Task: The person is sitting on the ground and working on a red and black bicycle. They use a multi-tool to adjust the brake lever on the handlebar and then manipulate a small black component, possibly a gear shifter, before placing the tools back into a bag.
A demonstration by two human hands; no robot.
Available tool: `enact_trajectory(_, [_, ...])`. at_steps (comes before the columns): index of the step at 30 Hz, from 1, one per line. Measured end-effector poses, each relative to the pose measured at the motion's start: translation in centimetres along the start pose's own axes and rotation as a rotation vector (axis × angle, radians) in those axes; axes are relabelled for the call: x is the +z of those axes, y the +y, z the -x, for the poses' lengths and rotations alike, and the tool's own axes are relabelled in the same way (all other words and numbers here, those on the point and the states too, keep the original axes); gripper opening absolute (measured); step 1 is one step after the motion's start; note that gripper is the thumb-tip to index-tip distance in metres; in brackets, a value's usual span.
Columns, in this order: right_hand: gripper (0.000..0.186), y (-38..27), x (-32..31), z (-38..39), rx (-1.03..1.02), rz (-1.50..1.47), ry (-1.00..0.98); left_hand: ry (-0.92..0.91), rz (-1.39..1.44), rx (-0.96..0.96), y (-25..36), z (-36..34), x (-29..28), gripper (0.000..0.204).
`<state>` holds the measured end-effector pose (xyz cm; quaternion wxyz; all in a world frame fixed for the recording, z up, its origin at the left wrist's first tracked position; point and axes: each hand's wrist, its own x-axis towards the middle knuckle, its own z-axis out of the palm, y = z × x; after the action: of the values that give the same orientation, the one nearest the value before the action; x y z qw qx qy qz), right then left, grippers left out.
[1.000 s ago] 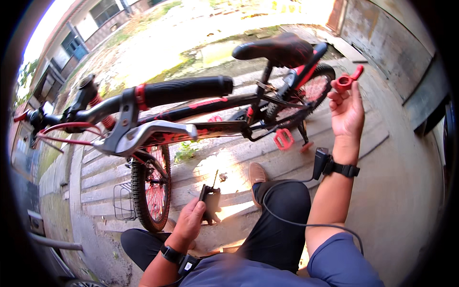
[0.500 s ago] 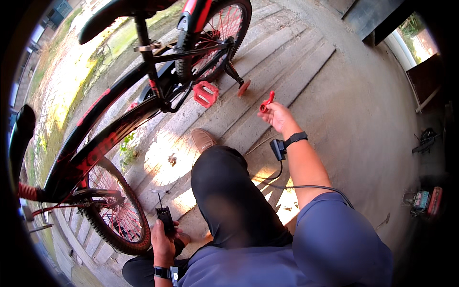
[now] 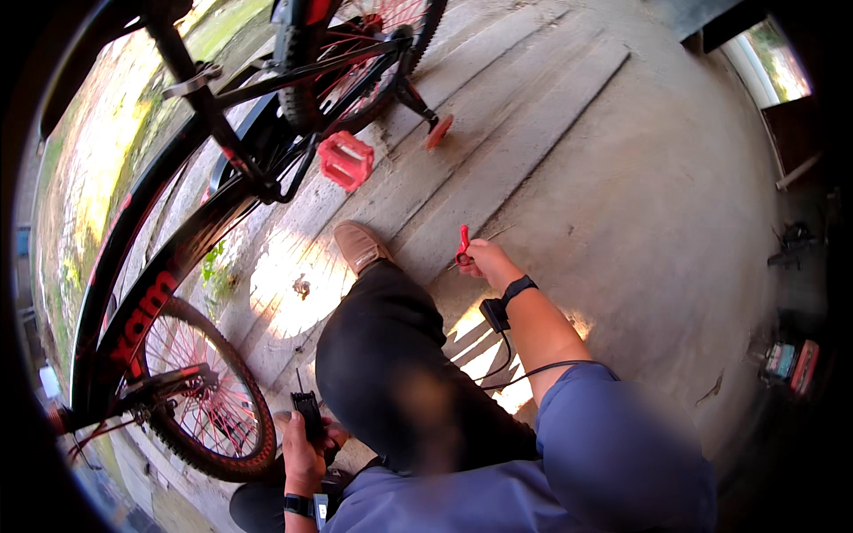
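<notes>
My left hand is closed round a small black boxy device with a thin rod sticking up from its top, low in the view beside the front wheel. Its exact kind is not clear. Out to the right of my knee, my right hand pinches a small red piece with a ring-like end and a short handle pointing away from me. Along the left stands a black and red bicycle, apart from both hands. Its red pedal lies beyond my shoe.
The spoked front wheel is close to my left hand. My brown shoe rests on grey concrete slabs. A dark cable runs from my right wrist. Red and teal items lie at the far right.
My right hand with the red piece has come nearer to my knee, and the piece now points more upright. The view has shifted, so the bicycle sits further left. My left hand keeps its hold.
</notes>
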<state>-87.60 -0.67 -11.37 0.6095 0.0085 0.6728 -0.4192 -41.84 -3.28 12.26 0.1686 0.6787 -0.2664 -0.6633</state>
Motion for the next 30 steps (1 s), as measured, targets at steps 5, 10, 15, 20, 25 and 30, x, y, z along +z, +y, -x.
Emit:
enact_trajectory(5, [0.012, 0.3, 0.4, 0.9, -0.079, 0.080, -0.151, -0.003, 0.042, -0.057, -0.6, 0.4, -0.8, 0.044])
enact_trajectory(10, [0.011, -4.4, -0.3, 3.7, -0.147, 0.028, -0.129, -0.089, 0.060, 0.045, -1.1, 1.0, -1.6, 0.041])
enact_trajectory(15, [0.023, -11.6, 0.5, 8.6, -0.413, 0.126, -0.160, -0.083, 0.044, 0.089, -1.4, 2.7, -2.2, 0.041])
enact_trajectory(20, [0.036, -18.3, 4.0, 16.9, -0.616, 0.249, -0.336, -0.208, 0.184, 0.254, -1.7, 5.5, -4.1, 0.044])
enact_trajectory(25, [0.048, -20.6, 11.6, 26.8, -0.831, 0.460, -0.633, -0.404, 0.451, 0.437, -1.8, 9.3, -6.9, 0.042])
enact_trajectory(30, [0.042, -18.2, 22.6, 35.0, -0.775, 0.777, -0.906, -0.475, 0.646, 0.645, -1.8, 12.8, -10.0, 0.051])
